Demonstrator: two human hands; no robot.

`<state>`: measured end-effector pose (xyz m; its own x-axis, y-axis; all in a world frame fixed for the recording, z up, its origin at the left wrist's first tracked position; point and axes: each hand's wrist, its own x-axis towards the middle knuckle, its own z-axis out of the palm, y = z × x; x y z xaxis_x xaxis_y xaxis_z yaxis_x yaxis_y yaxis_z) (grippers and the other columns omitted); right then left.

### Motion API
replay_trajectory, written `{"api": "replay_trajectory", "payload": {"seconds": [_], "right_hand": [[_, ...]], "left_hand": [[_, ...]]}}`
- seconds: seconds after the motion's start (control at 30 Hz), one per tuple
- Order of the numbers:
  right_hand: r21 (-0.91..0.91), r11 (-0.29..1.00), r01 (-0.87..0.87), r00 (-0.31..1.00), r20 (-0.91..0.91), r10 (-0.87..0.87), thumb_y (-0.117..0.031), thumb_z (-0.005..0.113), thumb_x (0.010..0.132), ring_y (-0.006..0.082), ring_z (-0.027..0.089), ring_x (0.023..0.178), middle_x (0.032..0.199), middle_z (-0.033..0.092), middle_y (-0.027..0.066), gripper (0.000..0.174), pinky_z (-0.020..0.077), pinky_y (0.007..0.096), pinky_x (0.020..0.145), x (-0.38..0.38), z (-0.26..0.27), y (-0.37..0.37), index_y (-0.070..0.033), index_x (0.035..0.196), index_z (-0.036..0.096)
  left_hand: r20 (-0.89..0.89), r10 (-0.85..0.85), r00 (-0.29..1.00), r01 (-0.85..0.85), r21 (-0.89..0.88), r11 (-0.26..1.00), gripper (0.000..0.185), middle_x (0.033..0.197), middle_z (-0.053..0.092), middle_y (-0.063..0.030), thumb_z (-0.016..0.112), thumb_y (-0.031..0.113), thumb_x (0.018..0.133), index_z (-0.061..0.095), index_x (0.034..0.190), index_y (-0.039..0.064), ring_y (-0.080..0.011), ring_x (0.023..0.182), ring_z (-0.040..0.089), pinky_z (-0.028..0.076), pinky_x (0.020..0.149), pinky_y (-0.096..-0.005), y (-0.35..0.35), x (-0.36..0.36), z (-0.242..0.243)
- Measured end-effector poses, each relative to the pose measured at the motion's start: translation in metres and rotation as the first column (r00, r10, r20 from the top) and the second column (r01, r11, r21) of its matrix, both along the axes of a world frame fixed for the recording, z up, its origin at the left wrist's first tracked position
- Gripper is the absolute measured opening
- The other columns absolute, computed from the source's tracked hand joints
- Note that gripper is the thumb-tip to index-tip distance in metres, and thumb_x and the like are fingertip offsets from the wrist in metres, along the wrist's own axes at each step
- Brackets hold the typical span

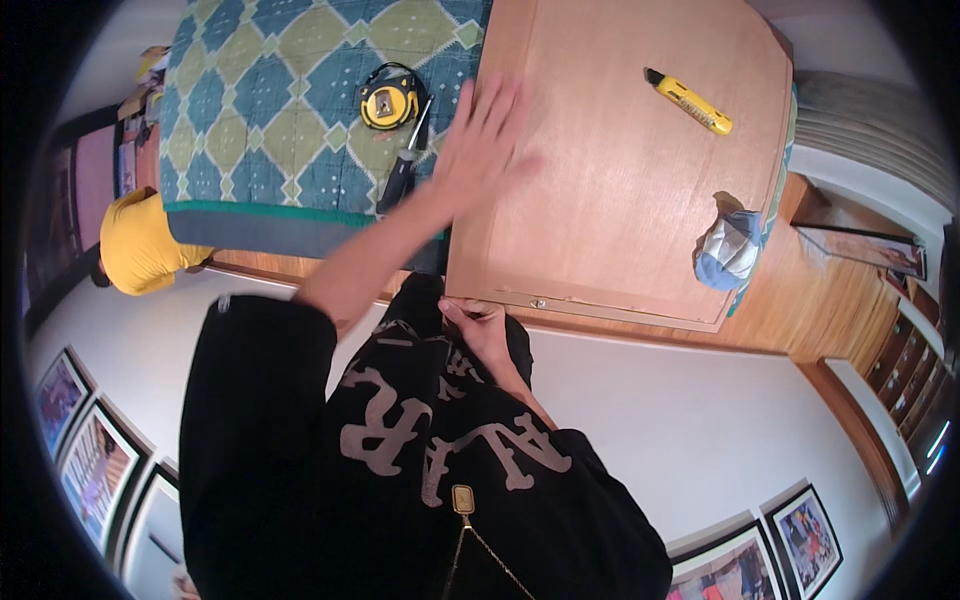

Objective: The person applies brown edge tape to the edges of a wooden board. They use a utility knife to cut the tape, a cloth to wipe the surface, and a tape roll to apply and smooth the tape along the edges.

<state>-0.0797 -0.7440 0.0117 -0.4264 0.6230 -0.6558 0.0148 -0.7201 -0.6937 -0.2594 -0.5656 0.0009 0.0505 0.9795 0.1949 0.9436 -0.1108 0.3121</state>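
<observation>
My left hand [487, 139], blurred and with fingers spread, is over the left edge of a flat light-brown wooden panel [600, 165]; nothing is in it. At the panel's near left corner, my right hand [480, 322] pinches the edge between thumb and fingers. A small metal fitting [538, 303] sits on the near edge strip. On the patterned quilt [255, 97], left of the panel, lie a yellow and black tape measure [390, 101] and a screwdriver [397, 180] with a dark handle. A yellow utility knife [694, 105] lies on the panel's far right part.
A crumpled blue and white cloth item [727, 251] lies at the panel's right edge. A person in a yellow shirt [142, 240] is at the far left, beside the bed. Framed pictures [806, 536] hang on the white wall; wooden flooring [825, 300] shows at the right.
</observation>
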Motion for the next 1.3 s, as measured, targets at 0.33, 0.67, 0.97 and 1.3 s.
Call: {"api": "replay_trajectory", "payload": {"seconds": [0.33,0.67,0.97,1.3], "right_hand": [[0.339,0.608,-0.718,0.676,0.132,0.725,-0.024,0.078,0.078,0.021,0.066,0.089,0.099,0.071,0.0127,0.043,0.0524,0.0316,0.078,0.046,0.033,0.061,-0.001,0.114,0.069],[0.401,-0.344,-0.849,0.528,0.616,-0.585,-0.027,0.066,0.087,0.037,0.063,0.101,0.111,0.064,0.0199,0.054,0.0499,0.0463,0.087,0.1,0.023,0.397,-0.012,0.136,0.052],[0.621,0.439,-0.649,0.752,0.613,0.243,-0.023,0.042,0.103,0.0195,0.063,0.079,0.107,0.063,0.0154,0.041,0.0535,0.034,0.07,0.077,0.028,0.37,-0.001,0.138,0.047],[0.512,0.057,-0.857,0.418,0.626,0.659,-0.009,0.059,0.095,0.0223,0.068,0.084,0.104,0.066,0.0215,0.042,0.0552,0.033,0.071,0.052,0.066,0.144,0.003,0.134,0.05]], "left_hand": [[0.11,0.156,0.982,-0.155,-0.017,0.988,0.081,0.156,0.025,-0.0216,0.056,0.051,0.09,0.031,0.149,0.002,-0.0411,0.147,0.014,0.008,0.117,-0.0577,-0.137,0.056,0.004],[0.245,0.47,0.848,-0.496,0.058,0.866,0.072,0.091,0.056,-0.01,0.084,0.058,0.059,0.062,0.099,0.002,-0.0299,0.087,0.052,0.042,0.076,-0.0409,-0.198,0.069,0.013],[0.543,0.463,0.7,-0.577,0.047,0.816,0.036,0.087,0.067,-0.0123,0.081,0.032,0.074,0.071,0.095,0.004,-0.0281,0.074,0.061,0.047,0.068,-0.042,-0.237,0.044,-0.024],[0.722,0.69,-0.042,-0.643,-0.548,0.535,0.047,0.114,0.069,-0.0107,0.069,0.035,0.09,0.062,0.131,0.013,-0.021,0.103,0.065,0.049,0.093,-0.0359,-0.245,0.132,0.0]]}}
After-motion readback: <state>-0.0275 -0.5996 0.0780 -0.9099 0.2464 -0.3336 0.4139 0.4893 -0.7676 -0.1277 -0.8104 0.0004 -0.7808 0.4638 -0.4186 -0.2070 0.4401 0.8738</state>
